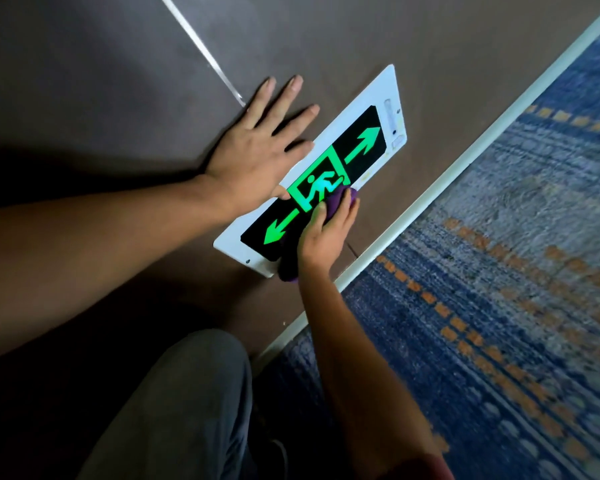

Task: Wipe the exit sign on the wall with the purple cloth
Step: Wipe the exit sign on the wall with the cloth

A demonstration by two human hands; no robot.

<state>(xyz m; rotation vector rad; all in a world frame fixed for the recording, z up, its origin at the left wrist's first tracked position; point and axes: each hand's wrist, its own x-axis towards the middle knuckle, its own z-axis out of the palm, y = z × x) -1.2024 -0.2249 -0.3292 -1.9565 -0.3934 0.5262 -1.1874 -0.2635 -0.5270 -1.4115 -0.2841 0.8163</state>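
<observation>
The exit sign (pixel 361 140) is a white-framed black panel low on the brown wall, with a glowing green running figure and two green arrows. My right hand (pixel 326 233) presses the purple cloth (pixel 340 202) against the sign's lower edge near the middle; more of the cloth shows below my wrist. My left hand (pixel 253 150) lies flat with fingers spread on the wall, its thumb and little finger touching the sign's upper edge.
A white skirting strip (pixel 465 161) runs along the wall's foot. Blue patterned carpet (pixel 499 306) with orange marks covers the floor. My knee in grey trousers (pixel 187 403) is close to the wall. A pale seam (pixel 201 50) crosses the wall.
</observation>
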